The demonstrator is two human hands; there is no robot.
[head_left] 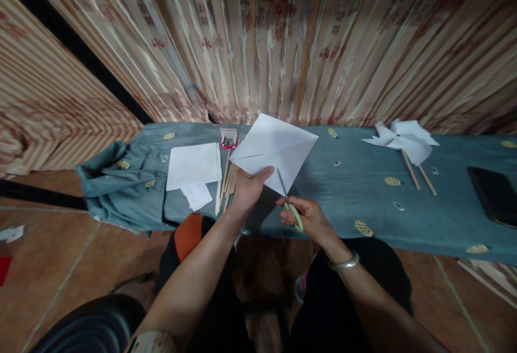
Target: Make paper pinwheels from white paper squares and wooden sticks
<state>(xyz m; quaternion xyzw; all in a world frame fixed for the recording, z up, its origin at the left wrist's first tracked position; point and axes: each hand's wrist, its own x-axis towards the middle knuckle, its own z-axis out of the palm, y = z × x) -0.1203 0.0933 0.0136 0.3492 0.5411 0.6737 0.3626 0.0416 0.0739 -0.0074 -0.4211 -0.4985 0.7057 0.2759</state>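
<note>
My left hand [251,183] grips a square white sheet of paper [278,140] by its lower left side, thumb on top. The sheet is turned like a diamond above the cloth, with a slit running inward from its left corner and creases across it. In my right hand [307,216] is a pair of scissors [294,213] with light green handles. Their blades are at the paper's bottom corner; whether they are closed on it I cannot tell.
Left on the green cloth [347,181] lie a stack of white paper [193,166], several wooden sticks [229,183] and a small red box [229,140] of metal pieces. To the right are paper pinwheels [406,138] on sticks and a black phone [495,194]. A pleated curtain [274,46] hangs behind.
</note>
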